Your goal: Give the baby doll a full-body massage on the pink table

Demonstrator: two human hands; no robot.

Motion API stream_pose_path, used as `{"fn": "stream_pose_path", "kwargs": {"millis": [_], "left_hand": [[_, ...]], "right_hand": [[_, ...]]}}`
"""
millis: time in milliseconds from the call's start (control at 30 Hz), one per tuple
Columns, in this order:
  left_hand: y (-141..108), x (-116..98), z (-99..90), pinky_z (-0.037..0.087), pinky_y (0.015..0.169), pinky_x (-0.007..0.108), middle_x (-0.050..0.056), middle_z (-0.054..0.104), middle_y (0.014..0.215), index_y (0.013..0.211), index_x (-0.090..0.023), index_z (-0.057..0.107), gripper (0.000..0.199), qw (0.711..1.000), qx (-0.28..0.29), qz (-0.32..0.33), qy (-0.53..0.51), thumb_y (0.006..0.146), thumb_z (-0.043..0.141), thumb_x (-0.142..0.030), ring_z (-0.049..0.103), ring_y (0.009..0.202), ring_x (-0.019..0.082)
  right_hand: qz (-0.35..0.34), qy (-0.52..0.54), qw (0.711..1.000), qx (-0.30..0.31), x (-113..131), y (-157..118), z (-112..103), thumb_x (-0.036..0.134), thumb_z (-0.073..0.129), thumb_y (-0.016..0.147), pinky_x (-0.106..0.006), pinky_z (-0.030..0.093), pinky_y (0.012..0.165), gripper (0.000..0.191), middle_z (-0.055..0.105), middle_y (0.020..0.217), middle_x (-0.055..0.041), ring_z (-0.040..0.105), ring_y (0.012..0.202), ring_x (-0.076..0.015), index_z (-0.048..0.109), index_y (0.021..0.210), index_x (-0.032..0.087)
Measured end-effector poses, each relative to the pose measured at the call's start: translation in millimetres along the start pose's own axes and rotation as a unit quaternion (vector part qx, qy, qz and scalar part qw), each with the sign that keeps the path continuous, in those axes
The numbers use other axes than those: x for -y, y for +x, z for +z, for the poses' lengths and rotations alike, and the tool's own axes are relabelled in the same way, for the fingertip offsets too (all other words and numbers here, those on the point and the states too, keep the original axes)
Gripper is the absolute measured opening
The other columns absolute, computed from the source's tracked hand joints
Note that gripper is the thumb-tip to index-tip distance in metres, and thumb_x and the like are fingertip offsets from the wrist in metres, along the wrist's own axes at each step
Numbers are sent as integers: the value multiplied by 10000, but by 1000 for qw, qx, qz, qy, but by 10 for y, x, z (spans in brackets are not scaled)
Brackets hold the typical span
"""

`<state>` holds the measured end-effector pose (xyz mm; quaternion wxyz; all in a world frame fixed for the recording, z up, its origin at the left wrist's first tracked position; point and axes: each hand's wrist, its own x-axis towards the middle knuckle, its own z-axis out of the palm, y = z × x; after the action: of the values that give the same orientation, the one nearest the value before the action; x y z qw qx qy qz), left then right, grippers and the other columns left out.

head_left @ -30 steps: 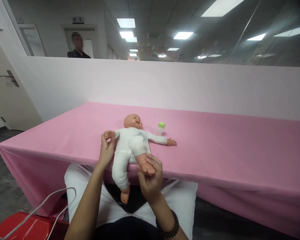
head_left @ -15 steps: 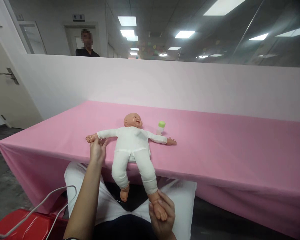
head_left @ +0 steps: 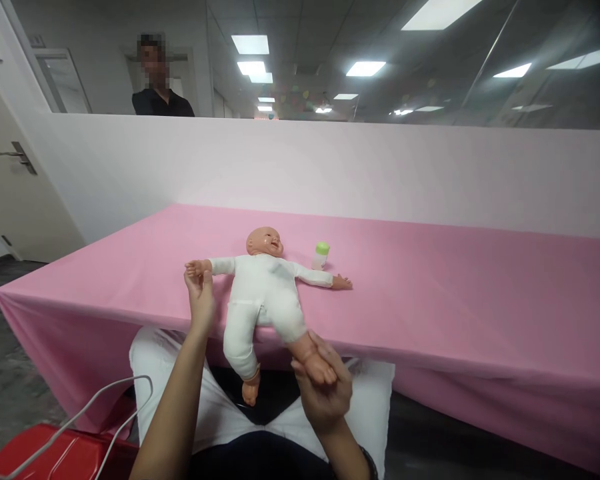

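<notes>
A baby doll (head_left: 265, 283) in a white cloth suit lies on its back on the pink-covered table (head_left: 430, 293), legs over the front edge. My left hand (head_left: 201, 297) is closed around the doll's hand on the left side, its fingers partly hidden. Lower down, my right hand (head_left: 326, 387) grips the doll's lower leg and foot on the right side, and that knee is bent. The other leg hangs down beyond the edge. Beside the doll's outstretched arm on the right stands a small bottle (head_left: 321, 255) with a green cap.
Behind the table runs a white wall (head_left: 330, 167) with a window above it. A person (head_left: 161, 87) stands beyond the glass. A red plastic stool or bin (head_left: 55, 457) and a white cable (head_left: 95, 397) are at lower left, and a door (head_left: 25, 193) is on the left.
My right hand has pushed the doll's foot up toward the table, bending the leg. My left hand has shifted slightly right and up with the doll's hand. The person behind the glass appears larger.
</notes>
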<state>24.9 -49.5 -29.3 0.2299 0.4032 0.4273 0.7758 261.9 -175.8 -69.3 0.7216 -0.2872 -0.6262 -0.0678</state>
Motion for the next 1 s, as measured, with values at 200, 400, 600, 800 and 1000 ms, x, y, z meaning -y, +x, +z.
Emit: {"fn": "stream_pose_path", "kwargs": {"millis": [200, 400, 600, 800, 1000], "left_hand": [[-113, -121, 42, 305, 1222, 390, 87, 602, 1414, 1274, -258, 621, 371, 983, 171, 57, 21, 915, 684, -330, 514, 1379, 233], [-137, -188, 49, 260, 1242, 427, 96, 623, 1395, 1234, -245, 665, 357, 965, 255, 48, 31, 882, 706, -284, 465, 1428, 258], [-71, -25, 29, 391, 1159, 382, 95, 598, 1346, 1240, -242, 538, 378, 992, 125, 3, 10, 904, 697, -313, 578, 1271, 213], [115, 81, -45, 534, 989, 349, 79, 612, 1235, 1227, -280, 443, 385, 979, -33, -146, -138, 924, 678, -318, 675, 1053, 171], [192, -32, -77, 540, 1019, 449, 74, 661, 1086, 1076, -219, 555, 94, 945, -74, -226, -226, 995, 510, -232, 696, 954, 172]], "right_hand": [[9, -8, 996, 87, -17, 471, 493, 153, 693, 914, -411, 621, 978, 524, 701, 1275, -124, 694, 1183, -260, 522, 1401, 237], [5, -13, 992, 122, 67, 608, 664, 142, 667, 932, -380, 598, 1012, 419, 700, 1241, -132, 675, 1202, -237, 557, 1332, 200], [4, -11, 999, 52, 186, 545, 412, 130, 721, 887, -429, 631, 948, 475, 701, 1207, -134, 701, 1135, -259, 559, 1327, 206], [4, -30, 998, 48, 225, 165, -95, 101, 757, 833, -416, 662, 838, 461, 708, 1194, -158, 720, 1081, -276, 583, 1253, 179], [95, -47, 993, 54, 219, -421, -475, 97, 750, 821, -402, 646, 859, 375, 706, 1180, -159, 722, 1078, -274, 609, 1160, 174]]}}
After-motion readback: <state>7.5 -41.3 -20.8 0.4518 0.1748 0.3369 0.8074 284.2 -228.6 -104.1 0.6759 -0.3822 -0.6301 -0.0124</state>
